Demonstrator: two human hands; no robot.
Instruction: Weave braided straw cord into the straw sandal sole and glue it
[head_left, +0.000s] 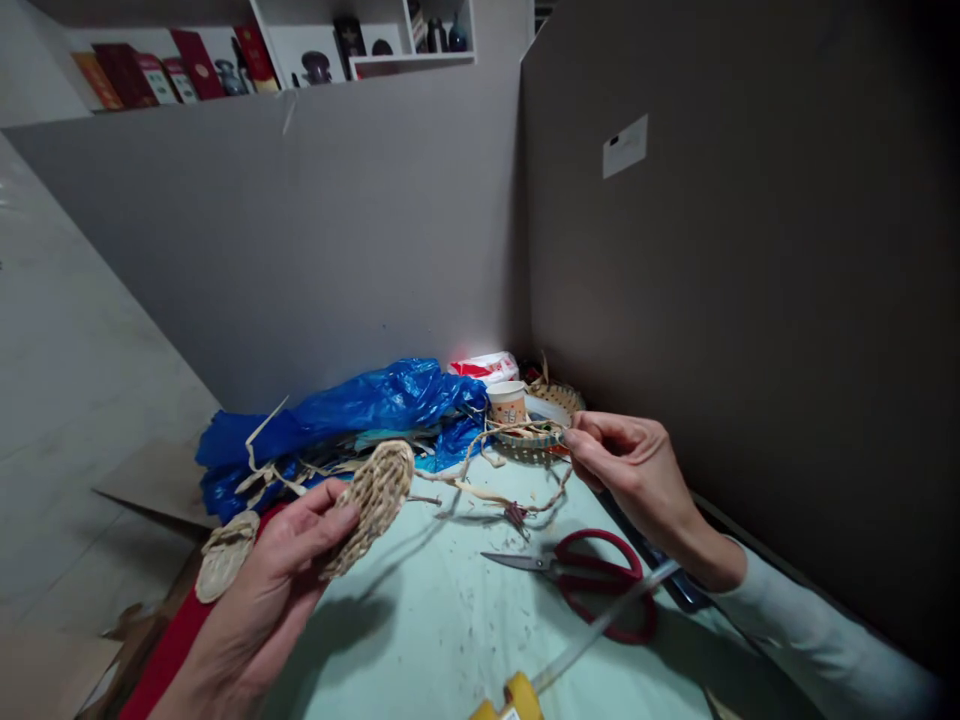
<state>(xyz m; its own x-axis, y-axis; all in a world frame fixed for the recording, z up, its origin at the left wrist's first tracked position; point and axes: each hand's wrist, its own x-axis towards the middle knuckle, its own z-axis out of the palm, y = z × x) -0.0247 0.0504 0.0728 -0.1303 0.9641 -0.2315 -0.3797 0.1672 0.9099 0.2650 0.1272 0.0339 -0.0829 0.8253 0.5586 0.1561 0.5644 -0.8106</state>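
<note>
Flat oval tan woven-straw pad [379, 505] is in my left hand [300, 540], up over the pale green tabletop [442, 610] — long axis slanted, rounded far end pointing up, right and away from me. Left thumb and fingers clamped on its near end, so part of that end is hidden. Right hand [630, 470]: thumb and forefinger pinched together on a twisted tan straw cord [484, 491]; exact pinch point hard to make out. Red-handled metal scissors [559, 566] lie nearer me, blades pointing left. Yellow object [525, 697] cut off at bottom edge — can't identify.
</note>
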